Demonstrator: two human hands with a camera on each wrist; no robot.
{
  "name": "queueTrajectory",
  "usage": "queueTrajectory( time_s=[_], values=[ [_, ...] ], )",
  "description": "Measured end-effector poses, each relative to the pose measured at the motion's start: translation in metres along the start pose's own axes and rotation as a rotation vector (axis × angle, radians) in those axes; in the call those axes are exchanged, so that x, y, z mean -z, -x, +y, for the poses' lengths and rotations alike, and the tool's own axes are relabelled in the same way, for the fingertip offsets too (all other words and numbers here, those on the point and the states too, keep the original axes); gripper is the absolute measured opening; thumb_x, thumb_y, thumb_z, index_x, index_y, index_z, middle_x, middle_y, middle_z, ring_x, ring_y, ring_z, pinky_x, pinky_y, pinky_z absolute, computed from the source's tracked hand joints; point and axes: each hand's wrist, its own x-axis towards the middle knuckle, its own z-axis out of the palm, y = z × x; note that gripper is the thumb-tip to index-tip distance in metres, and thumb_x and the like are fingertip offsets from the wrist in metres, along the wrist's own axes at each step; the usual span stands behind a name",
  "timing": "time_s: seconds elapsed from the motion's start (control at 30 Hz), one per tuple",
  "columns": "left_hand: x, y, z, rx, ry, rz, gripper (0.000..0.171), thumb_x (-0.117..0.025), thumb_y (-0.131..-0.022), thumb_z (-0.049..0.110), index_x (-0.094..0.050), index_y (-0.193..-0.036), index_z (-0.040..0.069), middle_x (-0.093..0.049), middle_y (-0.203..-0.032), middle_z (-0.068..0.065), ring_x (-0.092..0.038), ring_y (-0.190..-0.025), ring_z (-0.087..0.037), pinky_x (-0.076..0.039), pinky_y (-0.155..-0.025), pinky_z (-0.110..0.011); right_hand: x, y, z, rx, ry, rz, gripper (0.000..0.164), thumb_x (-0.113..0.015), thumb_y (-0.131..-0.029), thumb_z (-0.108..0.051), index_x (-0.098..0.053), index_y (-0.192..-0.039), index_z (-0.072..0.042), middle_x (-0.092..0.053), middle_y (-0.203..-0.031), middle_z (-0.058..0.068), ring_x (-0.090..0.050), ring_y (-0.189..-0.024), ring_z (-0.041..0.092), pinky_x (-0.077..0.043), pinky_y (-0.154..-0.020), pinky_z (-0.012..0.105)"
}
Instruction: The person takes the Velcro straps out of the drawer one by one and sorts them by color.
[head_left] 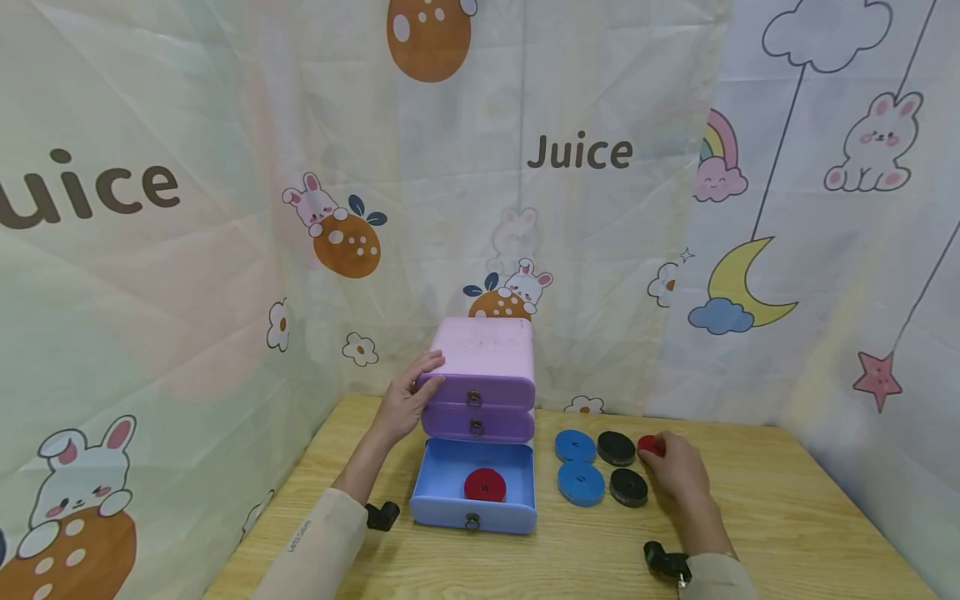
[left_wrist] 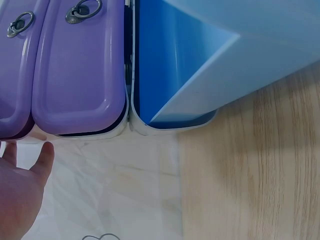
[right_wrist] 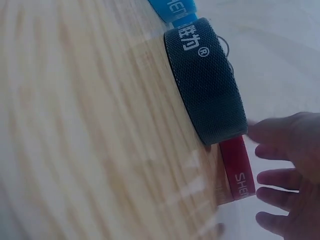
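On the upper left side of a small drawer cabinet [head_left: 483, 348], my left hand [head_left: 405, 400] rests with fingers and thumb at its corner; the left wrist view shows its fingertips at the side of the purple drawers [left_wrist: 80, 75]. The lowest, blue drawer [head_left: 435, 510] is pulled out and holds a red roll of tape [head_left: 485, 485]. At the right, my right hand [head_left: 681, 468] is at a second red roll of tape [right_wrist: 237, 167], partly covering it in the head view. Its fingers spread beside that roll in the right wrist view, near a black roll [right_wrist: 206, 85].
Left of the right hand lie two black rolls [head_left: 617, 448] and two blue rolls [head_left: 581, 483] on the wooden table [head_left: 585, 558]. Printed cloth [head_left: 600, 275] hangs behind and at both sides. Black wrist devices [head_left: 663, 561] sit at the sleeves.
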Motion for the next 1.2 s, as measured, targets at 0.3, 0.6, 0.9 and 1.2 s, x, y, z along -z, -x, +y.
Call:
queueTrajectory(
  time_s=[0.3, 0.6, 0.9, 1.2],
  values=[
    [0.0, 0.0, 0.0, 0.018, -0.006, 0.007, 0.042, -0.066, -0.104, 0.031, -0.063, -0.143, 0.019, -0.046, -0.163, -0.001, -0.025, -0.16, -0.026, -0.027, -0.126, -0.056, 0.003, -0.003, -0.03, 0.078, 0.06, 0.018, 0.053, -0.07, -0.1, -0.03, -0.059, -0.134, 0.008, -0.065, -0.126, 0.032, -0.065, -0.105, 0.047, -0.057, -0.084, 0.059],
    [0.0, -0.001, -0.002, -0.001, 0.003, -0.005, 0.041, -0.065, -0.104, 0.027, -0.063, -0.144, 0.018, -0.046, -0.162, -0.001, -0.027, -0.159, -0.027, -0.028, -0.125, -0.056, 0.013, 0.005, -0.078, 0.181, 0.042, 0.025, 0.059, -0.068, -0.102, -0.034, -0.054, -0.144, 0.005, -0.048, -0.152, 0.033, -0.046, -0.138, 0.055, -0.042, -0.11, 0.069],
    [0.0, 0.0, -0.003, 0.009, -0.001, -0.006, 0.041, -0.065, -0.104, 0.028, -0.062, -0.144, 0.017, -0.046, -0.163, -0.001, -0.029, -0.159, -0.028, -0.03, -0.125, -0.055, 0.021, 0.011, -0.112, 0.283, 0.079, 0.107, 0.057, -0.071, -0.099, -0.034, -0.06, -0.139, 0.004, -0.049, -0.151, 0.034, -0.046, -0.138, 0.056, -0.036, -0.113, 0.072],
    [0.0, -0.001, -0.002, 0.007, -0.001, -0.006, 0.041, -0.065, -0.104, 0.027, -0.062, -0.144, 0.016, -0.046, -0.163, -0.003, -0.027, -0.159, -0.028, -0.029, -0.125, -0.055, 0.021, 0.015, -0.13, 0.334, 0.118, 0.143, 0.055, -0.074, -0.096, -0.036, -0.062, -0.138, -0.001, -0.051, -0.152, 0.031, -0.05, -0.136, 0.055, -0.023, -0.112, 0.082]
  ],
)
